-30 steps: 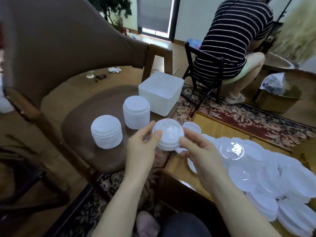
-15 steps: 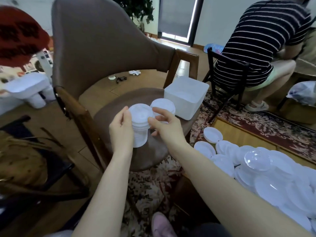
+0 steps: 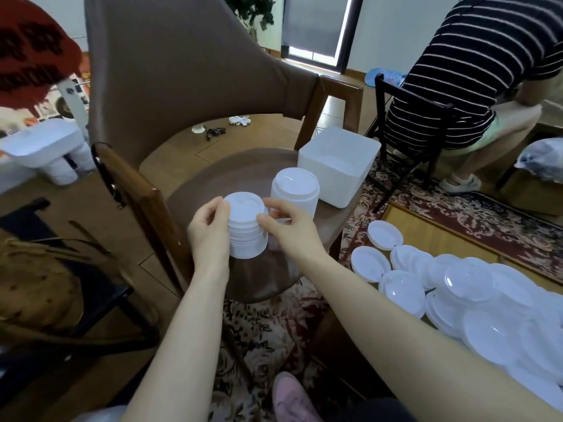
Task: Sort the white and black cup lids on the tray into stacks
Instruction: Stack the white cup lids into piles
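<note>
Head view looks down on a brown chair seat (image 3: pixel 231 178) at the centre of the frame, where 2 stacks of white cup lids stand. The near stack (image 3: pixel 247 228) rests on the seat, and both hands are on it. The left hand (image 3: pixel 210 226) curls its fingers and thumb round the stack's left side, gripping it. The right hand (image 3: pixel 286 226) pinches the right side near the top between thumb and fingertips. Just behind and to the right stands the taller stack (image 3: pixel 295 190), close beside the near one; whether the 2 touch cannot be told. Behind that, at the seat's right edge, sits a white square tub (image 3: pixel 338 166) with its mouth open upward.

At the lower right of the frame lies a heap of loose white lids (image 3: pixel 475 300), overlapping one another on a wooden tray (image 3: pixel 426 236) whose bare yellow surface shows along its upper edge. Some lids at the heap's left edge lie singly. A patterned rug (image 3: pixel 457 214) covers the floor between chair and tray.

At the upper right a person in a striped shirt (image 3: pixel 475 65) sits on a black chair (image 3: pixel 405 129), back turned to the camera. A pink slipper (image 3: pixel 292 397) shows at the bottom edge.
</note>
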`<state>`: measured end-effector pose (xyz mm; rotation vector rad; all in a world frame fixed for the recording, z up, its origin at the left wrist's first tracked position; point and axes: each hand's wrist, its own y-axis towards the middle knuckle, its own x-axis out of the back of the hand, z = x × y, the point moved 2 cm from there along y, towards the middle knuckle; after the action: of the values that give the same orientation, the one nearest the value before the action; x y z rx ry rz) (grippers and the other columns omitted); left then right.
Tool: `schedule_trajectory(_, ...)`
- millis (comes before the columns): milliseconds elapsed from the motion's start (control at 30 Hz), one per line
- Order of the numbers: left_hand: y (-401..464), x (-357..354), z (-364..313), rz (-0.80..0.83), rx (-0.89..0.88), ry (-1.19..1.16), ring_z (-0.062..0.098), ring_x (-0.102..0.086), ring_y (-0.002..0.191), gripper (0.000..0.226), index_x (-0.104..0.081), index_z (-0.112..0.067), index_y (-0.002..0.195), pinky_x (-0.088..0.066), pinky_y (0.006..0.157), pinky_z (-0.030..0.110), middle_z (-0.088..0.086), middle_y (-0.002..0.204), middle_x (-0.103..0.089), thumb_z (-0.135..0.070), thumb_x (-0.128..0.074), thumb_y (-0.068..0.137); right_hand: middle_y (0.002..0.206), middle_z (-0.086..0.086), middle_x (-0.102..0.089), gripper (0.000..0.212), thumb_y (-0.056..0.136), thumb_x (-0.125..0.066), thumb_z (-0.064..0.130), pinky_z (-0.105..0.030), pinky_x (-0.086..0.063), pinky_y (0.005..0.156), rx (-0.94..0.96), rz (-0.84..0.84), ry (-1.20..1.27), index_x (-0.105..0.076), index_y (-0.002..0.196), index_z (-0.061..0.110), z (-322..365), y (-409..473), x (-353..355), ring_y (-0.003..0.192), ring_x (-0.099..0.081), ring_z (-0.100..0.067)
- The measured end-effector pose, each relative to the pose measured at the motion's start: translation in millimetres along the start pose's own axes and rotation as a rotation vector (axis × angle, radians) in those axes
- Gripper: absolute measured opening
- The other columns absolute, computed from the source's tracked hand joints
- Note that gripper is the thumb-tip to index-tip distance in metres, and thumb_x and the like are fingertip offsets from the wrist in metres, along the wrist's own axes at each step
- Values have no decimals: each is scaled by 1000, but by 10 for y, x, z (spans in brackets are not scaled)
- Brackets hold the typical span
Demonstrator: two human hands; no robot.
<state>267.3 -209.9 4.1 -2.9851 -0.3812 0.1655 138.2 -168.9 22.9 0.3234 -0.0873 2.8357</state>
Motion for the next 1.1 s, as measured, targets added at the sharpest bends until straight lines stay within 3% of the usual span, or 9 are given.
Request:
schedule_trajectory(167,18,-4,68,5,-18,49,10,-57,114,29,-65,-16,127,-46,103,29,-6,122,-64,-23,-57,100,92,5,-56,31,92,-66,22,-34,-48,91,20,8,-42,-63,123,25,-56,-10,-4,93,-53,-9)
schedule_trajectory(400,-22,-13,64,34,-102,101,11,-59,117,26,-67,-20,123,-47,105,32,-6,122,-66,-23,-55,101,91,6,-56,35,92,-66,23,-48,-53,90,-7,22,-36,-61,126,27,-98,11,3,91,-57,-12)
schedule_trajectory(500,-50,5,36,38,-128,155,11,-56,120,29,-65,-21,127,-45,108,36,-6,126,-65,-26,-51,102,93,9,-56,37,93,-64,23,-46,-53,92,10,55,-71,-60,129,28,-64,-49,45,93,-57,-13)
schedule_trajectory(600,-134,17,-6,31,-181,248,13,-51,127,36,-58,-21,136,-38,108,29,-3,140,-56,-28,-50,102,112,4,-59,41,93,-64,27,-42,-52,95,34,75,-127,-57,134,31,-21,-148,170,96,-58,-12)
schedule_trajectory(767,-441,-3,-93,41,-340,450,16,-38,140,48,-45,-21,147,-28,105,26,-1,158,-30,-24,-54,101,119,0,-58,46,91,-66,22,-22,-48,89,90,45,-189,-56,135,29,-87,-392,539,77,-56,-2)
schedule_trajectory(900,-804,-117,-131,122,-510,446,18,-40,140,41,-57,-17,138,-31,111,29,3,151,-41,-18,-56,97,117,-2,-58,44,91,-66,20,-30,-49,93,114,29,-251,-56,133,29,-280,-705,916,90,-60,-8)
schedule_trajectory(967,-1003,-238,-140,134,-561,442,17,-41,138,39,-61,-16,134,-27,109,19,5,147,-45,-14,-56,95,114,-1,-57,43,92,-64,17,-36,-50,93,91,1,-247,-56,134,26,-391,-878,1112,89,-58,-9)
schedule_trajectory(1033,-1174,-375,-142,153,-590,447,15,-41,136,37,-61,-14,133,-24,102,8,6,145,-46,-11,-57,96,112,2,-58,42,92,-65,15,-31,-50,86,61,-37,-247,-58,132,24,-506,-1051,1295,89,-57,-8)
schedule_trajectory(1100,-1310,-511,-129,212,-572,438,4,-43,127,35,-62,-16,131,-28,96,9,3,144,-47,-10,-57,96,112,2,-60,41,90,-66,13,-18,-43,79,45,-65,-273,-59,129,25,-624,-1226,1463,88,-56,-1)
